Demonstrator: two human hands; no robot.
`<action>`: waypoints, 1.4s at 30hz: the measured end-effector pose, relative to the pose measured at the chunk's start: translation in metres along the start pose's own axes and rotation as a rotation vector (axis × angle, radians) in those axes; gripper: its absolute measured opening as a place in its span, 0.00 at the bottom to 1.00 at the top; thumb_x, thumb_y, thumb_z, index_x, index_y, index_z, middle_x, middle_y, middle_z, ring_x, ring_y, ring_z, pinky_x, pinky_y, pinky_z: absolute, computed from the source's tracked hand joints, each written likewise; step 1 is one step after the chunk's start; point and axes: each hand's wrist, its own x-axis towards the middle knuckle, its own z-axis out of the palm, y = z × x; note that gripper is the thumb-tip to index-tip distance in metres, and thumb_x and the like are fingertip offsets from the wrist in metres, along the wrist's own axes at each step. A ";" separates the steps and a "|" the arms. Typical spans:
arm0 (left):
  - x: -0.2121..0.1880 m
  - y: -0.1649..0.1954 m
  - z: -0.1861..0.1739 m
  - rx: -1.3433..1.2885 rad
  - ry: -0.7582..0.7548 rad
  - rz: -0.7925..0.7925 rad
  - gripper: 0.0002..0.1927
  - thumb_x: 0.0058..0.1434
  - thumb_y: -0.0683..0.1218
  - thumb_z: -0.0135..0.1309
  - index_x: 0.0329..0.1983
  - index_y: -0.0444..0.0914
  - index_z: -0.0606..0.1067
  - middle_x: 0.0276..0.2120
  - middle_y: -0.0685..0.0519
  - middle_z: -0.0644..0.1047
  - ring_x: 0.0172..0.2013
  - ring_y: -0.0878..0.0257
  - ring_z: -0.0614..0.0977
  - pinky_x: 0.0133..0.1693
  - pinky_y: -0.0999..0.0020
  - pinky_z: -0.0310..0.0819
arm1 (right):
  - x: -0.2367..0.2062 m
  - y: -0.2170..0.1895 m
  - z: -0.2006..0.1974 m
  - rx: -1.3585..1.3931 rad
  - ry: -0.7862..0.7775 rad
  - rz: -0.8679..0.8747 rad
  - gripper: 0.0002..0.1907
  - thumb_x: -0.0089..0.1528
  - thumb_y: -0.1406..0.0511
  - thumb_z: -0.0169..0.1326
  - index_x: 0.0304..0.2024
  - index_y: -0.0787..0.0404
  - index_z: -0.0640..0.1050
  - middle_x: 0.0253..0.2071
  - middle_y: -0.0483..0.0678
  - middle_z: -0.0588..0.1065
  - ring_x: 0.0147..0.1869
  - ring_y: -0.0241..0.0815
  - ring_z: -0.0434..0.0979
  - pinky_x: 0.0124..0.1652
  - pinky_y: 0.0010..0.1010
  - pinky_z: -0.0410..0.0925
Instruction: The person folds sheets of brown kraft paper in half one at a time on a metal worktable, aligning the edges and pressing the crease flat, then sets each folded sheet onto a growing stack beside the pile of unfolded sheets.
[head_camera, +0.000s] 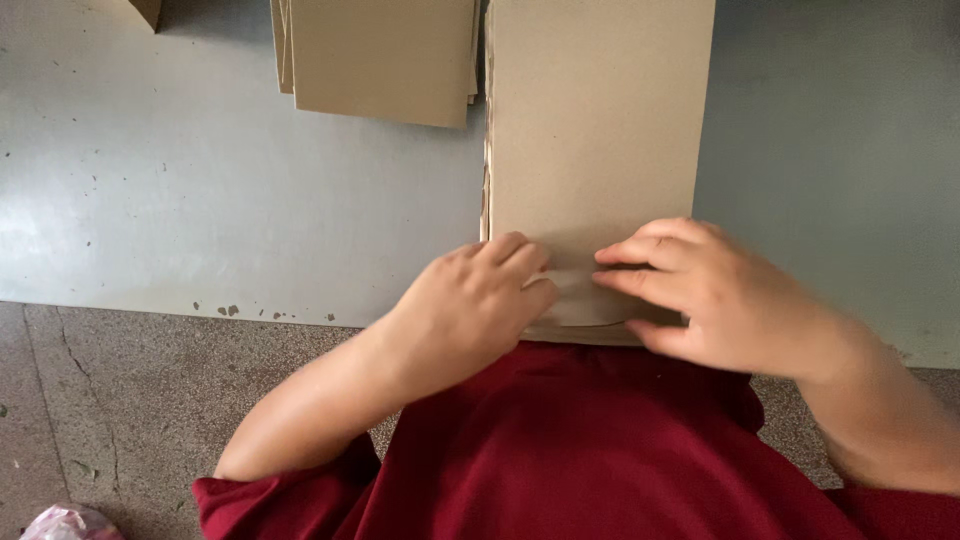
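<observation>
Centre frame, both hands pressed a thin, light, bendable brown card (598, 130) on the grey table (200, 180); left hand (465, 305) and right hand (715, 295) fingers pinched its near edge, probably the best hold.

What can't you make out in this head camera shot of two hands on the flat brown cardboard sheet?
- Near end of the flat brown cardboard sheet, head view: covered by the left hand and right hand.
- Its far end: cut off by the top edge.
- Second stack of brown cardboard sheets: top cut off, count unclear.
- Pink crumpled thing: clipped at the bottom corner, unidentifiable.
</observation>
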 end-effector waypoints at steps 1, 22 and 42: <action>-0.001 0.002 0.001 0.040 0.047 0.027 0.12 0.59 0.43 0.54 0.46 0.38 0.77 0.53 0.45 0.75 0.57 0.51 0.76 0.52 0.59 0.77 | -0.001 -0.005 0.001 -0.050 -0.014 0.003 0.28 0.49 0.62 0.65 0.52 0.62 0.79 0.58 0.46 0.75 0.63 0.46 0.69 0.60 0.43 0.64; 0.056 -0.072 0.016 0.157 0.608 -0.373 0.10 0.66 0.47 0.61 0.49 0.44 0.77 0.31 0.56 0.79 0.33 0.56 0.81 0.36 0.60 0.74 | 0.006 0.088 0.019 0.404 0.664 0.501 0.34 0.68 0.74 0.59 0.75 0.65 0.62 0.34 0.45 0.77 0.38 0.29 0.74 0.44 0.22 0.70; 0.052 -0.066 -0.006 0.458 0.311 -0.121 0.15 0.57 0.47 0.58 0.47 0.40 0.75 0.34 0.56 0.74 0.38 0.59 0.77 0.39 0.64 0.73 | 0.034 0.049 -0.005 -0.650 0.602 0.163 0.17 0.58 0.71 0.68 0.49 0.52 0.82 0.47 0.42 0.77 0.58 0.44 0.75 0.58 0.40 0.65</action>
